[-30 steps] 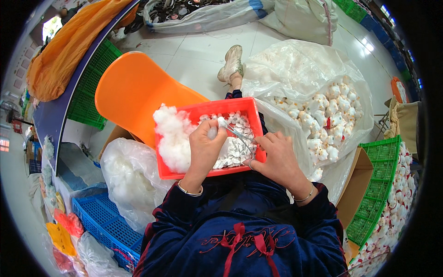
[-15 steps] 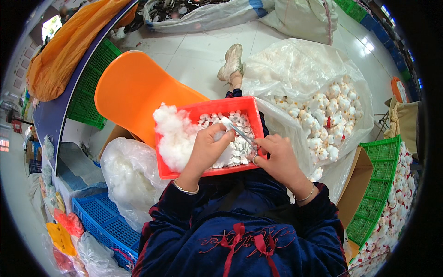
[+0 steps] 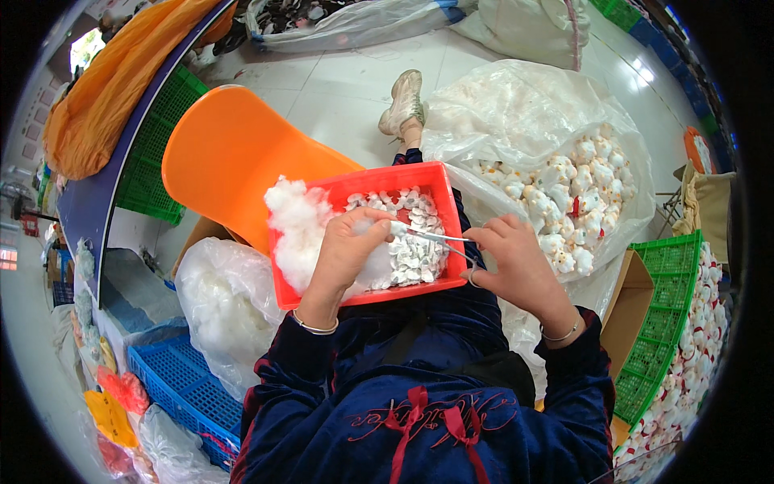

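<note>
Over a red tray [image 3: 370, 299], my right hand [image 3: 512, 262] grips the ring handles of slim metal forceps [image 3: 438, 237]. The handles are spread apart. The forceps' tips point left and meet a small white piece [image 3: 397, 229], which my left hand [image 3: 347, 250] pinches between thumb and fingers. Whether the tips are inside the piece I cannot tell. Fluffy white stuffing [image 3: 297, 218] fills the tray's left side, some of it behind my left hand. Many small white pieces [image 3: 418, 256] lie loose in the tray's right part.
An orange chair [image 3: 234, 153] stands beyond the tray at left. To the right, a clear plastic bag [image 3: 500, 105] holds many small white stuffed pieces [image 3: 564, 202]. A bag of stuffing [image 3: 222, 290] and a blue crate [image 3: 189, 387] sit at left, a green crate [image 3: 665, 306] at right.
My right hand has moved right and the forceps' handles have spread wider. My left hand has shifted slightly left, still pinching the white piece at the tips.
</note>
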`<move>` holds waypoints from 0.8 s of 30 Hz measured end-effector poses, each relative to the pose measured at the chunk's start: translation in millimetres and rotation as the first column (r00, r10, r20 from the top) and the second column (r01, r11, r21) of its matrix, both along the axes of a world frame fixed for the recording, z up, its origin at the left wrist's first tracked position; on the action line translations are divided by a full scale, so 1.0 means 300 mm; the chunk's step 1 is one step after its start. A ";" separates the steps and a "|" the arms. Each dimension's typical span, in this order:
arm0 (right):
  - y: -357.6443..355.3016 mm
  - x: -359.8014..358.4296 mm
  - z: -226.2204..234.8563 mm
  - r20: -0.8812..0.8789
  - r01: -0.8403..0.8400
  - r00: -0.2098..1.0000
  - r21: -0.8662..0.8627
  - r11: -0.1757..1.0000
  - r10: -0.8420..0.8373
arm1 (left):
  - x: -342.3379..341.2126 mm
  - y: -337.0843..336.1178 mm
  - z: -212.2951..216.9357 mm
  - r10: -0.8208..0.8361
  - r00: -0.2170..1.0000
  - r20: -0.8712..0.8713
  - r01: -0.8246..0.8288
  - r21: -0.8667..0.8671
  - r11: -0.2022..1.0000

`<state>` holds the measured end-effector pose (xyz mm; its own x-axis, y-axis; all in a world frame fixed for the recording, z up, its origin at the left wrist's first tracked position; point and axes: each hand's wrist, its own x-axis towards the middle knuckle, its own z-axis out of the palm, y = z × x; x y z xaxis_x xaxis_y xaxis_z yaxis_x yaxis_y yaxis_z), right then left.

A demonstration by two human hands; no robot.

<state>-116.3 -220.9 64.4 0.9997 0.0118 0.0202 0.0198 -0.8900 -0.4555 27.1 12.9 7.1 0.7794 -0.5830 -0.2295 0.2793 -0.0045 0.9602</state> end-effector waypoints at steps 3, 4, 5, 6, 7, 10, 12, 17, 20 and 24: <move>-0.014 0.002 0.008 -0.024 0.009 1.000 0.074 0.997 -0.007 | 0.000 0.005 0.020 0.045 0.987 -0.151 -0.055 -0.062 0.997; -0.007 0.006 0.005 -0.005 -0.015 1.000 0.072 0.997 0.015 | -0.008 0.003 0.032 0.043 0.981 -0.191 -0.059 -0.080 0.995; 0.001 0.010 0.001 0.014 -0.038 0.999 0.069 0.997 0.037 | -0.014 0.001 0.038 0.040 0.972 -0.231 -0.064 -0.097 0.993; 0.009 0.014 -0.004 0.023 -0.038 0.999 0.061 0.997 0.036 | -0.016 0.001 0.035 0.034 0.968 -0.250 -0.064 -0.113 0.991; 0.017 0.018 -0.010 0.033 -0.037 0.999 0.053 0.998 0.036 | -0.017 0.002 0.028 0.028 0.963 -0.269 -0.065 -0.129 0.989; 0.021 0.019 -0.023 0.052 -0.039 0.998 0.019 0.999 0.038 | -0.021 0.004 0.017 0.027 0.957 -0.290 -0.072 -0.146 0.987; 0.019 0.018 -0.023 0.057 -0.044 0.997 -0.005 0.999 0.044 | -0.023 0.001 0.015 0.034 0.960 -0.279 -0.076 -0.142 0.987; 0.014 0.017 -0.010 0.099 -0.068 0.993 -0.029 0.997 0.070 | -0.028 -0.004 0.017 0.055 0.958 -0.280 -0.085 -0.095 0.992; 0.005 0.014 -0.006 0.043 -0.068 0.997 -0.063 0.996 0.070 | -0.030 -0.005 0.021 0.039 0.970 -0.241 -0.069 -0.114 0.991; -0.005 0.012 0.004 0.033 -0.056 0.998 -0.087 0.995 0.059 | -0.028 0.000 0.030 0.042 0.973 -0.227 -0.066 -0.096 0.993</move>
<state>-112.6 -222.5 65.6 0.9960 0.0724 0.0525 0.0869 -0.9228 -0.3754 18.8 12.9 16.1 0.7459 -0.5707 -0.3434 0.4844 0.1110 0.8678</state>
